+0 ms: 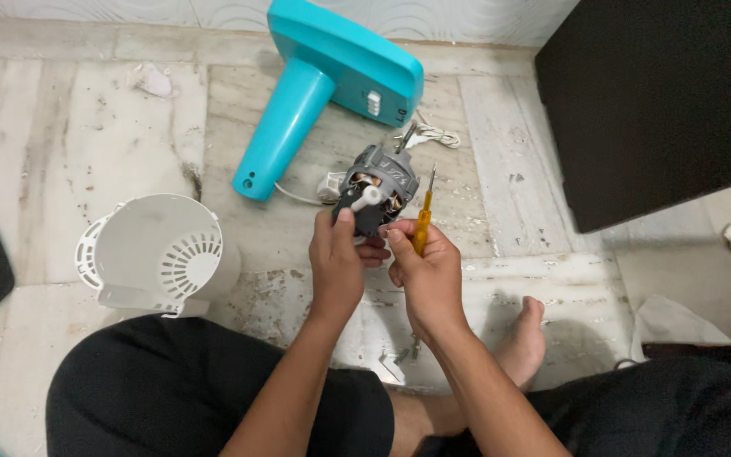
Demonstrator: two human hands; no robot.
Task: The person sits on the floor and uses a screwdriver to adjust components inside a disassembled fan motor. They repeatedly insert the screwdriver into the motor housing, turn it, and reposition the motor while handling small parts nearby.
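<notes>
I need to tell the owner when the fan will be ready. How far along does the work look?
Done: the grey fan motor is out, apart from the turquoise stand and the white plastic motor cover on the floor. In hand: the left hand holds the motor, and the right hand holds a yellow-handled screwdriver. Left: nothing is reassembled; loose screws lie below.

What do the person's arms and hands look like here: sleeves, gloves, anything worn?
Both forearms are bare, with no sleeves in view. The left hand and right hand wear no gloves, and no rings, watch or bands show. Fingernails are short and plain.
</notes>
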